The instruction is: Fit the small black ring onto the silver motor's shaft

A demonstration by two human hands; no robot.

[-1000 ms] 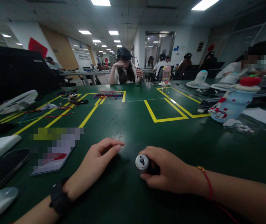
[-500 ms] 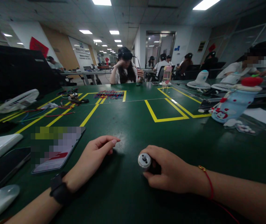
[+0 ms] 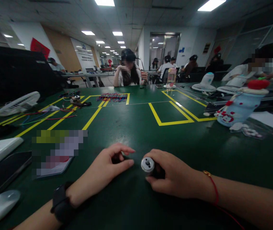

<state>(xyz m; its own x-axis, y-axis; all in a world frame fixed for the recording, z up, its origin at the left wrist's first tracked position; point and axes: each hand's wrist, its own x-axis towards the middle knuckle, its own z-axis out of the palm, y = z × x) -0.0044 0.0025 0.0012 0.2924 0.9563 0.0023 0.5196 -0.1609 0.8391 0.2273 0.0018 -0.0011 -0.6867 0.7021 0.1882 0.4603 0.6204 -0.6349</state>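
Note:
My right hand (image 3: 174,174) is wrapped round a small cylindrical motor (image 3: 147,165). The motor's round silver end faces up towards me, with a short shaft at its centre and dark holes beside it; its lower body is partly hidden by my fingers. Just left of the motor, my left hand (image 3: 112,163) is open, thumb and forefinger apart and pointing at it, touching nothing that I can see. Both hands are low over the green table (image 3: 136,127). A black band circles my left wrist, and a red cord is on the right one.
Left of my arm lie a phone (image 3: 55,166), a mouse (image 3: 1,206) and a white fan (image 3: 19,103). Coloured wires (image 3: 114,97) are bunched farther back. A blue bottle (image 3: 240,107) stands at right beside a small clear bag (image 3: 252,131). A person sits opposite.
My left hand has moved right, closer to the motor, and its thumb and forefinger have spread apart. The right hand and motor have hardly moved.

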